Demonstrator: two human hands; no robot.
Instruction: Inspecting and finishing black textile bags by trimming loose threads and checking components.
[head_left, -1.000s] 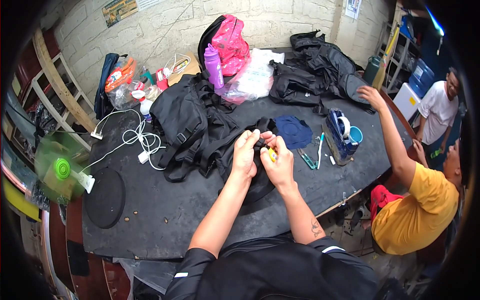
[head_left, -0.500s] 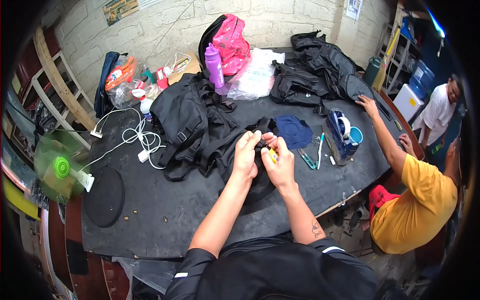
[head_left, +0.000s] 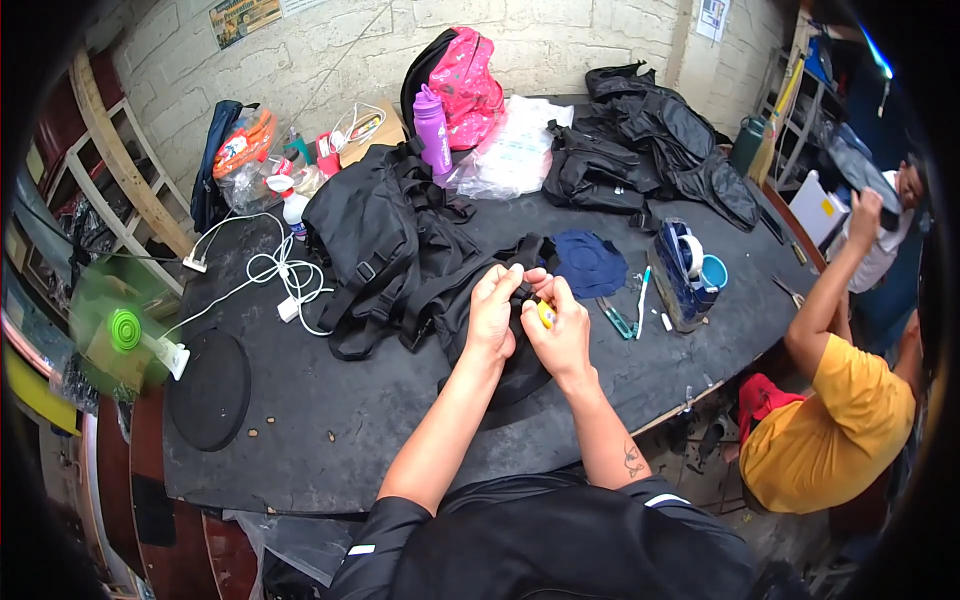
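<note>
Over the middle of the table my two hands are close together on black fabric (head_left: 462,318) that looks like part of a black backpack (head_left: 365,225). My left hand (head_left: 492,318) is closed, thumb and forefinger pinching a black strap or edge of it. In my closed right hand (head_left: 563,338) is a small yellow tool (head_left: 546,314); its working end is hidden, so its kind cannot be made out. The right fingertips almost meet the left ones. A dark blue round cloth piece (head_left: 590,265) lies just beyond my right hand.
Right of my hands are teal-handled snips (head_left: 615,318), a teal-and-white pen (head_left: 642,290) and a tape dispenser (head_left: 680,280). Black bags (head_left: 600,170) and a purple bottle (head_left: 432,135) stand farther back. White cords (head_left: 285,270) and a whirling fan (head_left: 124,332) are left. A yellow-shirted co-worker (head_left: 835,430) is right.
My hands keep nearly the same place and grip. The co-worker has lifted a dark grey piece off the table's right side and holds it up; scissors now show there.
</note>
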